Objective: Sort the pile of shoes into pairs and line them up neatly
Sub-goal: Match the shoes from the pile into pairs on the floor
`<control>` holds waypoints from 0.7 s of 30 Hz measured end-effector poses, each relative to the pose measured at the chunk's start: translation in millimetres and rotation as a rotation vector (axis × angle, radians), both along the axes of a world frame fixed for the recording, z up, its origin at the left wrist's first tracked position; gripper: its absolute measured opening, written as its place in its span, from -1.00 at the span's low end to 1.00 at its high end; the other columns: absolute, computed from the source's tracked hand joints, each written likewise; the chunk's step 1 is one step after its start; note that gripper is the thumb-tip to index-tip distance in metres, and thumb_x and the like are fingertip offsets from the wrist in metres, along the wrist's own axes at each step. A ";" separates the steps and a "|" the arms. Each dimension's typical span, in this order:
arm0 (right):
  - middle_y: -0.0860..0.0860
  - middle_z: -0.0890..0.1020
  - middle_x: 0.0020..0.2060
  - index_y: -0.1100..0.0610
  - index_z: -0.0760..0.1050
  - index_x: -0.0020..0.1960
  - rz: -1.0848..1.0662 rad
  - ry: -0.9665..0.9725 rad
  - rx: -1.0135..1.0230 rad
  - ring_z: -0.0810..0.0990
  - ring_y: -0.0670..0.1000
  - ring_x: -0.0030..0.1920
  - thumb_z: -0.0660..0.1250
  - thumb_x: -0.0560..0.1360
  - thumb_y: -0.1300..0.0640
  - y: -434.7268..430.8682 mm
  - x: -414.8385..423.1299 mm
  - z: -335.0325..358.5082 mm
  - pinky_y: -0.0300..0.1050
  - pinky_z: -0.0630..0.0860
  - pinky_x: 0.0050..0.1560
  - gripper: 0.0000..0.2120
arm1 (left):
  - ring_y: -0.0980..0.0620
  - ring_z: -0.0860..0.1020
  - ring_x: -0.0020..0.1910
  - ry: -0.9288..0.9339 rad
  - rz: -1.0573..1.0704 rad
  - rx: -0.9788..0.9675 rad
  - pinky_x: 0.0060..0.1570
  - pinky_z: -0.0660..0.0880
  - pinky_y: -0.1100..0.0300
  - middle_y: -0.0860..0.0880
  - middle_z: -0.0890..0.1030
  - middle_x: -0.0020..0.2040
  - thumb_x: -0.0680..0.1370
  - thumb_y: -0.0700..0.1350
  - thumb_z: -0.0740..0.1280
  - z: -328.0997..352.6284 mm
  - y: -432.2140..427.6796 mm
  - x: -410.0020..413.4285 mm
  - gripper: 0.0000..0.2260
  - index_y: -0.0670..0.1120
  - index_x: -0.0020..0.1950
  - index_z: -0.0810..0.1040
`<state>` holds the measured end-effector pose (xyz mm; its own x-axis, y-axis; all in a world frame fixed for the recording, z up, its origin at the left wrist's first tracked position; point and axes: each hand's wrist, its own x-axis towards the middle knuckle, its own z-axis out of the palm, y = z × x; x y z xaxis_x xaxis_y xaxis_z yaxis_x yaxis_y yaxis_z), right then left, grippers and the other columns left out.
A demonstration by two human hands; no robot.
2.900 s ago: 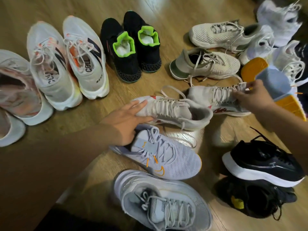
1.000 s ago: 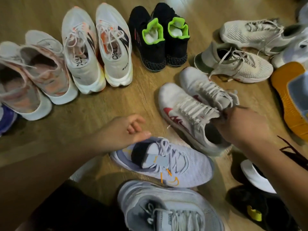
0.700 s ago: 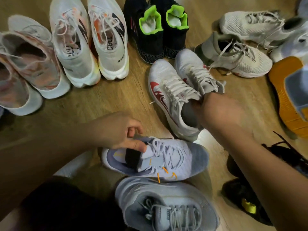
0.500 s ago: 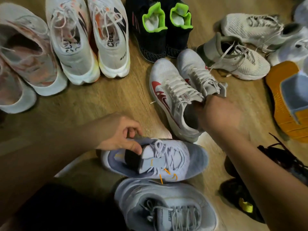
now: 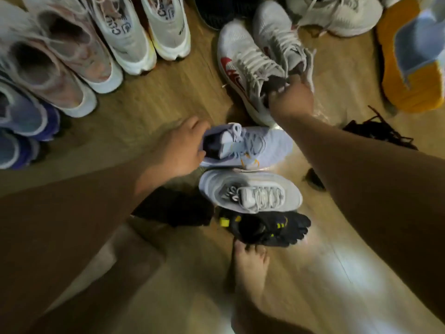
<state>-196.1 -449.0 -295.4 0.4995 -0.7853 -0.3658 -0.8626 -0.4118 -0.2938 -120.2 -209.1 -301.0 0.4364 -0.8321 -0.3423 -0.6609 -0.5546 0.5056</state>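
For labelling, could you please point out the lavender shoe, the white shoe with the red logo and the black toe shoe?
lavender shoe (image 5: 257, 143), head view, on its laced upper.
white shoe with the red logo (image 5: 234, 42), head view, on its toe.
black toe shoe (image 5: 289, 225), head view, on its forefoot.

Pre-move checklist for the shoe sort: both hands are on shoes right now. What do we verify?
1. Right hand grips the white-and-red pair at the heels: ok.
2. That pair side by side, toes the same way: ok.
3. That pair square with the white lettered pair in the row: not ok, angled.
4. Left hand grips the lavender shoe at its heel: ok.
5. Lavender shoe's mate located: cannot tell; the upturned orange-soled shoe may be it.
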 end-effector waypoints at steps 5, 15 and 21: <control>0.18 0.36 0.35 0.17 0.37 0.40 0.053 -0.080 0.196 0.42 0.20 0.30 0.28 0.53 0.14 81.4 -94.6 25.7 -0.09 0.35 0.26 -0.56 | -0.25 0.45 0.22 0.019 -0.180 0.058 0.14 0.46 -0.06 -0.26 0.50 0.24 0.38 -0.25 0.43 26.6 38.9 -31.0 -0.61 -0.25 0.20 0.53; 0.12 0.53 0.22 0.11 0.48 0.31 0.038 0.291 0.494 0.56 0.16 0.10 0.30 0.48 0.20 185.5 -305.5 47.9 -0.07 0.45 0.12 -0.60 | -0.19 0.47 0.18 0.312 0.201 0.497 0.21 0.40 0.02 -0.16 0.38 0.22 0.45 -0.12 0.43 19.5 98.7 -110.8 -0.54 -0.15 0.31 0.42; 0.10 0.52 0.29 0.18 0.48 0.34 -0.066 0.005 0.455 0.48 0.10 0.29 0.34 0.45 0.21 220.4 -235.5 19.6 -0.17 0.36 0.27 -0.54 | -0.15 0.45 0.27 0.270 0.217 0.472 0.19 0.43 0.01 -0.12 0.34 0.40 0.50 -0.13 0.39 7.6 145.2 -125.8 -0.50 -0.13 0.41 0.37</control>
<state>-431.5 -228.6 -275.9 0.4513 -0.5739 -0.6833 -0.8845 -0.1861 -0.4278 -246.0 -63.9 -293.4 0.4260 -0.4638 -0.7768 -0.3893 -0.8690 0.3054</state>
